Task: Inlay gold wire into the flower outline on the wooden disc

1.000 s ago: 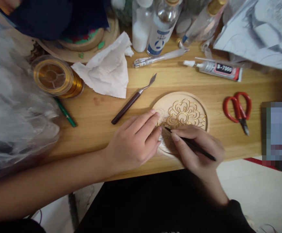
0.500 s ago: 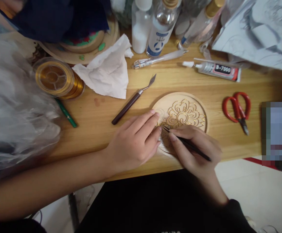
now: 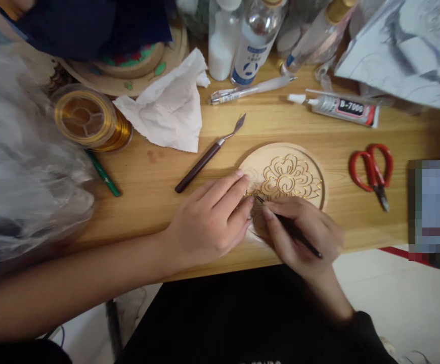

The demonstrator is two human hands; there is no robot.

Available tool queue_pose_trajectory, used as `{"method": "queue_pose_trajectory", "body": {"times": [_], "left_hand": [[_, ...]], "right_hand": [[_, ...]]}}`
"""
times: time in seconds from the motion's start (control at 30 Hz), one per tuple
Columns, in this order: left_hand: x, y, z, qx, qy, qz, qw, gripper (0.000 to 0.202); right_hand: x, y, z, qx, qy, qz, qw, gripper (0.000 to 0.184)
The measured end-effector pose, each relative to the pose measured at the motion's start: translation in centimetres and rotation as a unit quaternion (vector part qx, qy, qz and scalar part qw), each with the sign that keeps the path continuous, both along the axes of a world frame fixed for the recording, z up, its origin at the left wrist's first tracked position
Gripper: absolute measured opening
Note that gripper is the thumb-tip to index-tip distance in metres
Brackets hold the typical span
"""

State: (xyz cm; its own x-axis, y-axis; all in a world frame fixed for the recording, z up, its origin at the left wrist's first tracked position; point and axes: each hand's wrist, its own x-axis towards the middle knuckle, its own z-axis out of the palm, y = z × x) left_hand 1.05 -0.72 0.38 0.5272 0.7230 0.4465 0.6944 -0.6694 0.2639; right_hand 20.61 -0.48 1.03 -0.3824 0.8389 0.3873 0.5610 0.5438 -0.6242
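Observation:
A round wooden disc [image 3: 303, 162] with a gold wire flower outline lies near the desk's front edge. My left hand [image 3: 208, 222] rests on the disc's left rim, fingers curled and pressed down on it. My right hand [image 3: 303, 232] is closed on thin black tweezers [image 3: 292, 230], whose tip touches the gold wire at the lower left of the flower, right beside my left fingertips. The lower part of the disc is hidden under both hands.
A brown-handled blade tool [image 3: 208, 154] lies left of the disc. Red scissors [image 3: 374, 169] lie to its right. A B-7000 glue tube [image 3: 341, 108], a pen [image 3: 250, 90], bottles [image 3: 254, 40], crumpled tissue [image 3: 170, 108], a gold wire spool [image 3: 91, 119] and plastic bag [image 3: 18, 167] crowd the back and left.
My right hand has tilted the tweezers slightly, their rear end dropping left and nearer to me. The tip stays at the same spot. My left hand has not moved.

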Motion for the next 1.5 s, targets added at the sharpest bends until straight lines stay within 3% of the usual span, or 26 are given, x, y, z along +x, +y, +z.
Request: {"method": "queue_pose_trajectory", "body": {"times": [0.3, 0.67, 0.87, 1.13, 1.5], "left_hand": [[0.04, -0.07, 0.04, -0.003, -0.005, -0.002, 1.000, 0.021], [0.27, 0.12, 0.15, 0.009, -0.007, 0.006, 1.000, 0.019], [0.13, 0.05, 0.18, 0.012, -0.008, 0.004, 1.000, 0.021], [0.15, -0.02, 0.15, 0.009, -0.003, 0.006, 1.000, 0.020], [0.17, 0.02, 0.18, 0.003, 0.004, 0.009, 1.000, 0.020]], "right_hand": [[0.06, -0.05, -0.28, 0.067, -0.037, 0.010, 0.997, 0.018], [0.06, -0.29, -0.40, 0.085, -0.027, -0.068, 0.994, 0.025], [0.10, -0.21, -0.22, 0.060, -0.010, -0.011, 0.998, 0.024], [0.00, -0.09, -0.13, 0.018, 0.006, -0.008, 1.000, 0.024], [0.11, 0.04, -0.10, 0.048, -0.042, 0.016, 0.998, 0.020]]}}
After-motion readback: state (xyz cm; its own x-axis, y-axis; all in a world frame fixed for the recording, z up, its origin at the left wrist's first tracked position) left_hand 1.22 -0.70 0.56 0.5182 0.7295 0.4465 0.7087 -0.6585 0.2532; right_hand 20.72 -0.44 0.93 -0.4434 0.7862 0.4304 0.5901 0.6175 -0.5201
